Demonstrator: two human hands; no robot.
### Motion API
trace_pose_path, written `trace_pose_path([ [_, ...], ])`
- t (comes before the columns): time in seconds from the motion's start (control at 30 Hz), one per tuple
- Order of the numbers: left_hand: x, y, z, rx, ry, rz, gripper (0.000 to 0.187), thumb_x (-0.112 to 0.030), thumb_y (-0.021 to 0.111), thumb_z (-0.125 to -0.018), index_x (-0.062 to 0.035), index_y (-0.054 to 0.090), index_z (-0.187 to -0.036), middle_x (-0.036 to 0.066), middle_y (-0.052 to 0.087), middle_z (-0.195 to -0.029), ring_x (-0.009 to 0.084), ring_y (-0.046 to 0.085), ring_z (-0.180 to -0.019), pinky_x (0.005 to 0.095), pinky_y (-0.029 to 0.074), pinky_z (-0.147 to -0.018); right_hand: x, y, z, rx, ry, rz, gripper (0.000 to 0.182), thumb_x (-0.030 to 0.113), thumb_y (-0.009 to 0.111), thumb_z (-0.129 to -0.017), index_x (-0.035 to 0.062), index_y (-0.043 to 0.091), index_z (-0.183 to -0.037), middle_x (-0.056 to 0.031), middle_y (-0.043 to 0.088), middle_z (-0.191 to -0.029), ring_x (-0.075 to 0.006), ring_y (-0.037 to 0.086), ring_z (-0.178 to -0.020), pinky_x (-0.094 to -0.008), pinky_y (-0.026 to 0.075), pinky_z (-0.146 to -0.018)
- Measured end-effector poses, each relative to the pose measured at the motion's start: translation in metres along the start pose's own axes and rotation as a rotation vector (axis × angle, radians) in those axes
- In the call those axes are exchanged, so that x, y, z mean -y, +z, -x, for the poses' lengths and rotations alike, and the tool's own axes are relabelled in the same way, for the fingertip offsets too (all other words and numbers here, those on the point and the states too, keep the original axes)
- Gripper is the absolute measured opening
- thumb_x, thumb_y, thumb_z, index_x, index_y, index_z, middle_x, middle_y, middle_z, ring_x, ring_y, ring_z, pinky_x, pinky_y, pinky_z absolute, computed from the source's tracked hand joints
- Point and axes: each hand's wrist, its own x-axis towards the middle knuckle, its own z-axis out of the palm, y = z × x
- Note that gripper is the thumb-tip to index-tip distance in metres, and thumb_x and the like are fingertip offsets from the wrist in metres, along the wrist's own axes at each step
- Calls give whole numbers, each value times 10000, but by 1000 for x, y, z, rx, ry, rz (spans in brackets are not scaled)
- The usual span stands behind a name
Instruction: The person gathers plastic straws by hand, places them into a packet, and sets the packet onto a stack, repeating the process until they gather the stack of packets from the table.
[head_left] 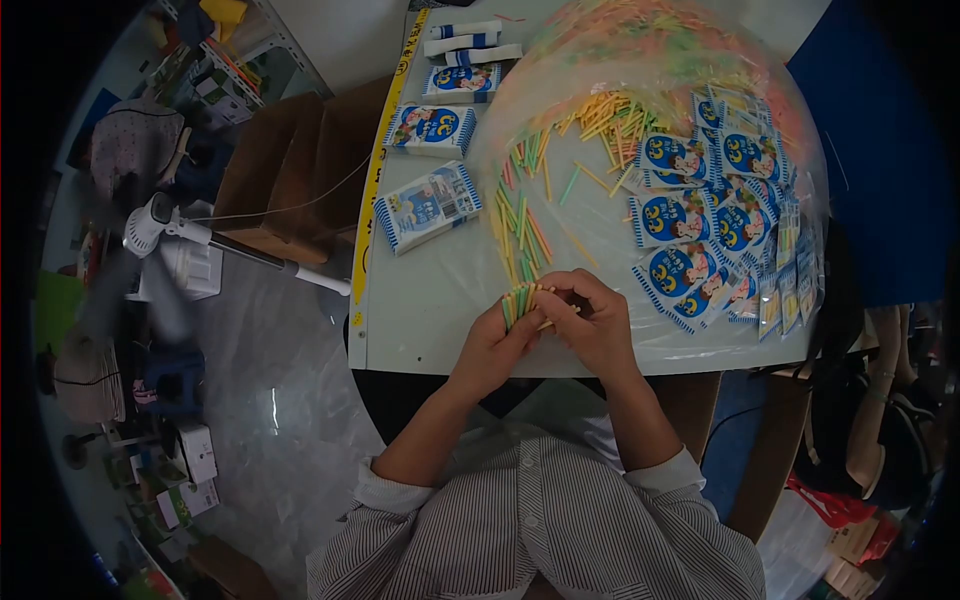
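Observation:
Close to the table's front edge, my left hand [490, 345] is closed around a small bundle of thin coloured sticks [519, 302], green, yellow and pinkish. My right hand [590, 325] meets it from the right, its fingers bent and pinching at the sticks' ends. Just beyond my hands, loose sticks [522, 235] lie in a strip on clear plastic. A thicker heap of yellow and orange sticks [615, 125] spills from a large clear plastic bag [640, 50]. Right of that, many blue-and-white printed packets [675, 215] overlap in a pile on the plastic.
Along the table's left side lie several filled packets [430, 205], with narrow white-and-blue packs [465, 40] behind them. Yellow tape with print [375, 200] runs down that edge. A white fan [155, 225] stands at left. Another person's arm [872, 400] shows at right.

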Motion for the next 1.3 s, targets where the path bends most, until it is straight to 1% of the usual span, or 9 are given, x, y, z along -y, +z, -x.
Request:
trace_pose_path([
  [0.3, -6, -2, 2, -20, -54, 37, 203, -177, 429, -879, -31, 486, -1007, -26, 453, -695, 34, 399, -587, 172, 348, -522, -11, 3, 0, -19, -96, -138, 91, 39, 553, -759, 31, 512, -840, -22, 508, -744, -64, 515, -650, -186, 438, -576],
  [0.47, -9, -2, 4, -1, -30, -15, 184, -178, 425, -881, -33, 487, -976, -20, 453, -682, 38, 401, -575, 179, 345, -515, -3, 1, 0, 17, -170, 36, 175, 43, 550, -763, 30, 539, -937, -25, 496, -722, -70, 500, -623, -191, 422, -559],
  [0.6, -9, 0, 4, 31, 26, -50, 177, -185, 424, -882, -34, 483, -953, -21, 453, -682, 39, 393, -568, 179, 337, -506, -4, -1, -1, 49, -192, 59, 181, 37, 552, -760, 26, 558, -941, -28, 497, -721, -76, 500, -617, -190, 417, -554],
  [0.67, -9, 0, 4, 30, 29, -62, 179, -189, 424, -883, -35, 483, -950, -22, 452, -681, 37, 391, -567, 179, 335, -504, -5, -1, -1, 61, -254, 45, 122, 7, 532, -787, 16, 570, -902, -4, 481, -752, -40, 477, -660, -154, 390, -573],
  [0.9, -10, 0, 5, 4, -40, 7, 182, -203, 429, -881, -39, 484, -940, -33, 440, -659, 30, 387, -565, 172, 331, -497, -13, 1, 2, -11, -237, -33, 169, -17, 497, -795, 0, 510, -962, -15, 488, -774, -55, 483, -690, -162, 391, -622],
  [1.0, -13, 1, 6, -13, -66, 29, 186, -208, 432, -880, -35, 484, -929, -33, 435, -648, 28, 382, -558, 173, 328, -493, -8, 4, 5, -8, -181, -195, 221, -15, 480, -803, -3, 478, -1023, -18, 482, -771, -56, 474, -691, -166, 388, -630],
  [1.07, -12, 0, 5, -6, -73, 37, 190, -210, 432, -880, -32, 483, -922, -32, 433, -643, 28, 379, -555, 175, 327, -491, -2, 0, 2, 55, -117, -116, 174, 29, 513, -777, 20, 520, -951, -22, 493, -725, -76, 484, -654, -178, 402, -595],
  [1.2, -7, -2, 5, 67, 17, -42, 188, -210, 431, -881, -31, 479, -911, -33, 423, -632, 29, 373, -552, 178, 325, -487, 0, -2, -1, 84, -172, 80, 150, 33, 514, -776, 21, 539, -923, -30, 495, -715, -80, 477, -642, -181, 392, -589],
  [1.3, -6, -3, 5, 65, 13, -34, 190, -211, 431, -881, -32, 481, -915, -33, 420, -631, 29, 371, -551, 177, 325, -486, -2, -2, -1, 120, -204, 125, 118, 18, 496, -804, 20, 550, -909, -7, 486, -778, -42, 463, -680, -162, 379, -611],
])
